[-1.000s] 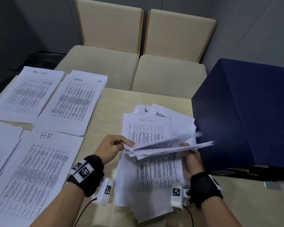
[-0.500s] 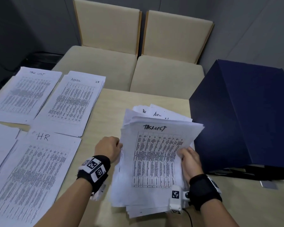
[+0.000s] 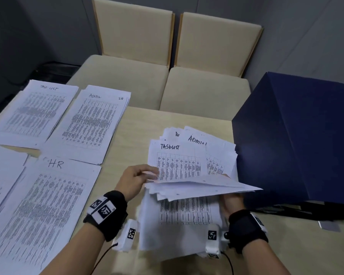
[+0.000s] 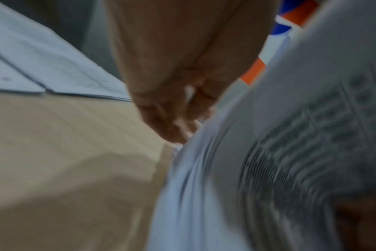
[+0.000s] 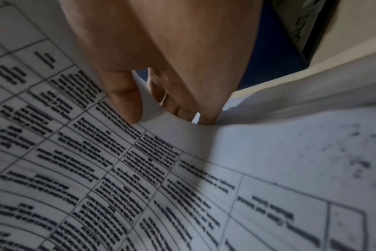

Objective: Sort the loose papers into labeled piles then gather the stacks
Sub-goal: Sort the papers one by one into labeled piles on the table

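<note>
Papers [image 3: 189, 211]: both hands [image 3: 136, 180] now gripping a lifted sheaf [image 3: 203, 187], exposing the next TASKLIST sheet [image 3: 177, 161] — sorting continues.

The unsorted heap of white printed sheets [image 3: 179, 213] lies just left of the dark blue box [image 3: 298, 135], its upper sheets lifted and bent over. Farther left of the box lie three flat piles marked "TASK LIST" [image 3: 34, 114], "ADMIN" [image 3: 89, 124] and "HR" [image 3: 40, 211].
</note>
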`<state>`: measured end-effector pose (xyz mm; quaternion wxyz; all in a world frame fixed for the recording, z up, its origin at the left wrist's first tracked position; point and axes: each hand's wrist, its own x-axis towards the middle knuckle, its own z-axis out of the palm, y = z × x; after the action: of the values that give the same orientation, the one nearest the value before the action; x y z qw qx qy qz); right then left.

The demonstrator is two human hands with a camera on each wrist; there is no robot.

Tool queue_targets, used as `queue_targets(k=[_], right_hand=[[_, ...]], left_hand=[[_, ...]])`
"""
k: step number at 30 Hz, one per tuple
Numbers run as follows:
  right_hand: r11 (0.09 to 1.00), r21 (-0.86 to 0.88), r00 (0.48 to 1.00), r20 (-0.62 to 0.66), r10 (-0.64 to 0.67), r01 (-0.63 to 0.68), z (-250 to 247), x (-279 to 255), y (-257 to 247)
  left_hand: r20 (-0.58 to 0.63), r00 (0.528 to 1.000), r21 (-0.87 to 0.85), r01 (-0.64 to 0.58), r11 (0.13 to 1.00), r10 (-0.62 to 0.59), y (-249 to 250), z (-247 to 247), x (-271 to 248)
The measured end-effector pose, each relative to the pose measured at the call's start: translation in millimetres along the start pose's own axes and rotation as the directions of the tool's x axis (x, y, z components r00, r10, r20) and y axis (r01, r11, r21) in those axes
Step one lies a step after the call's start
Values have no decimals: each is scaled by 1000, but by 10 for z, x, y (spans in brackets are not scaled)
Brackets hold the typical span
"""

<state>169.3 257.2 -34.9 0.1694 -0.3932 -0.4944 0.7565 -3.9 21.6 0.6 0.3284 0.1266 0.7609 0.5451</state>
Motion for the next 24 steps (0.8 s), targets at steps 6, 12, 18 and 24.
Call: queue_targets(k=[6,12,18,24], right_hand=[[1000,30,996,-88,-4,7,39,-10,-37],[1000,-19,993,-115,-25,23,3,-33,-93],[1000,-20,992,-123,-6,4,42,0,-81],[1000,-7,996,-88,23,-24,37,37,-39]], left_hand=[[-261,963,529,204,823,-71,-42,82,93],[-179,979,806,87,586,101,13,103,99],[-75,972,864,-47,500,221,-52,54,56],[86,981,108,-181,978,172,-22,34,-37]])
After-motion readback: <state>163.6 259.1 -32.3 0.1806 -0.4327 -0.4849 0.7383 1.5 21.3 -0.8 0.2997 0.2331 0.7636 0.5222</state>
